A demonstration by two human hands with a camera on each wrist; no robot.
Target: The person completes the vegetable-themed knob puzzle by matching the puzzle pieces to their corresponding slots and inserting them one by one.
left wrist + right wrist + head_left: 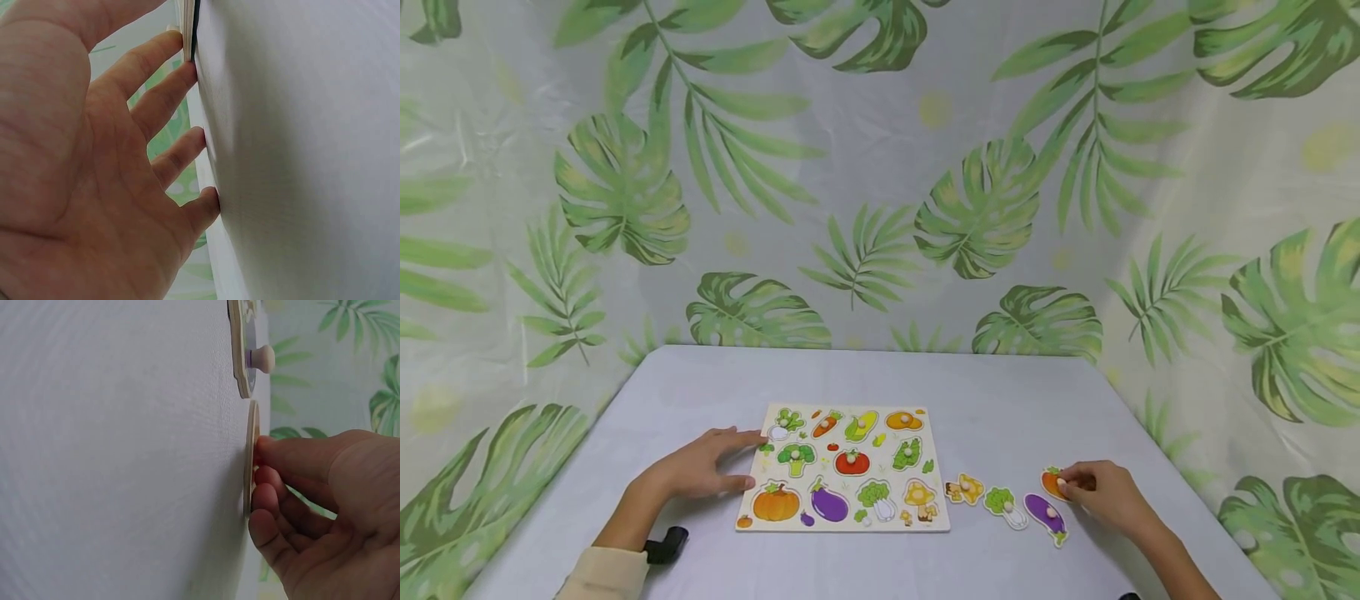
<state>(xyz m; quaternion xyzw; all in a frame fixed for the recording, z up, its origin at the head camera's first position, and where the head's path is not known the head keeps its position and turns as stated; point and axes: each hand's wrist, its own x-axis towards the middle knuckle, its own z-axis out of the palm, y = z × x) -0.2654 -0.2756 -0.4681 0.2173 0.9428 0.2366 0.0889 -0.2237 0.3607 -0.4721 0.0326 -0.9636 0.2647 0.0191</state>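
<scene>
In the head view my right hand (1105, 493) pinches the knob of a pumpkin puzzle piece (1051, 483) at the table's right. The right wrist view shows this piece edge-on (249, 462), close against the table, with thumb and fingers at its face. A vegetable puzzle board (883, 467) lies left of centre. At its left edge rests my left hand (703, 465), fingers spread and fairly straight, fingertips touching the board's side. Knobbed radish, carrot, corn, tomato and other pieces sit in the board. Its front row shows pumpkin, eggplant, bok choy and mushroom pictures without knobs.
Between the board and my right hand lie a mushroom piece (970, 489), a bok choy piece (1006, 507) and an eggplant piece (1047, 517), knobs up. The white table (880, 375) ends at a leaf-patterned curtain (865, 167) behind and on both sides.
</scene>
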